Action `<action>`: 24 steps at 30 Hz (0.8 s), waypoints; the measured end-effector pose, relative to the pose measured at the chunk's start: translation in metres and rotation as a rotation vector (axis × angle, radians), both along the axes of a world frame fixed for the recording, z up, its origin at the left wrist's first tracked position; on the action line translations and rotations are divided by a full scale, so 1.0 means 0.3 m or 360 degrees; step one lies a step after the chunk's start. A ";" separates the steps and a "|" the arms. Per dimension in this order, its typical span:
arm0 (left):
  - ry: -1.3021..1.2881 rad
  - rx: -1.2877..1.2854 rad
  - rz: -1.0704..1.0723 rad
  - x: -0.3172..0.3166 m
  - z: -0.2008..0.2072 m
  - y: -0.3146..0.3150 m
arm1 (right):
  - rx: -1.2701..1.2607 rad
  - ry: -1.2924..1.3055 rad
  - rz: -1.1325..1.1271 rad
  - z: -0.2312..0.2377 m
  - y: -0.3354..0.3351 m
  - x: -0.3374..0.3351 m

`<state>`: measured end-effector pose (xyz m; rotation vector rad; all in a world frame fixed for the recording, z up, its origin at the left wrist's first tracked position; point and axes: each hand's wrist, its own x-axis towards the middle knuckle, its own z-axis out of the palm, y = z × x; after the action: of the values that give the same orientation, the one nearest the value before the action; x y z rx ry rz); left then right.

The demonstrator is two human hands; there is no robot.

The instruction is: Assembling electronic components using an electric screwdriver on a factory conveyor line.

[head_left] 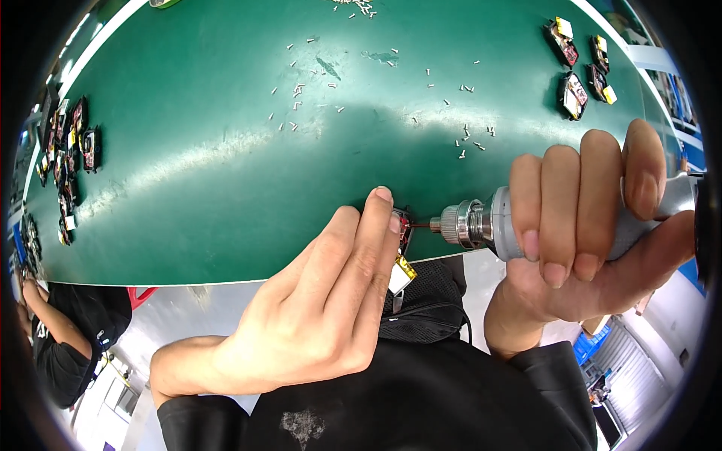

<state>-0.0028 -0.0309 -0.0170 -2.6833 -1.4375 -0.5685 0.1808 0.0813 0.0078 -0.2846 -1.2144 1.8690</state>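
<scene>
My right hand [579, 210] is wrapped round a grey electric screwdriver [496, 224] with a silver collar, held almost level. Its thin bit points left and meets a small black electronic unit [406, 231] at the front edge of the table. Fingers of my left hand [323, 301] are closed over that unit and hide most of it. Red wires show inside, and a white battery pack with yellow tape [403, 276] hangs below it. Whether the bit sits in a screw is too small to tell.
Loose silver screws [298, 90] lie scattered over the green table [226, 218], with a pile [361, 7] at the far edge. Similar black units are grouped at the far right [573, 96] and along the left [91, 149]. Another person [64, 338] in black is at the left.
</scene>
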 end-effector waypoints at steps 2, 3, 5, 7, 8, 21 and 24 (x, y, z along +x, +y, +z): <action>-0.0014 0.0020 0.0001 0.002 -0.006 0.002 | 0.0011 -0.0013 0.0004 -0.008 -0.001 -0.006; -0.0017 0.0021 -0.0004 0.002 -0.004 0.002 | 0.0007 -0.0014 0.0011 -0.007 -0.005 -0.010; -0.0022 0.0021 0.0000 0.003 -0.005 0.002 | 0.0033 -0.0049 -0.0012 0.001 -0.012 -0.014; -0.0079 0.0031 -0.0017 -0.002 -0.008 0.006 | 0.0158 -0.0109 0.0141 0.014 0.010 -0.030; -0.0080 0.0032 -0.0011 -0.008 -0.012 0.010 | 0.0285 -0.0170 0.0289 0.019 0.016 -0.037; -0.0137 -0.0016 -0.0065 -0.035 0.023 -0.008 | 0.0053 -0.0125 -0.0010 0.054 -0.056 -0.126; -0.0173 -0.0027 -0.0062 -0.034 0.029 -0.012 | 0.0013 0.0150 0.0184 0.025 -0.025 -0.123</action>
<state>-0.0130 -0.0345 -0.0084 -2.7386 -1.4242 -0.7191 0.1440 0.0739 0.0154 -0.1229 -1.1959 1.9532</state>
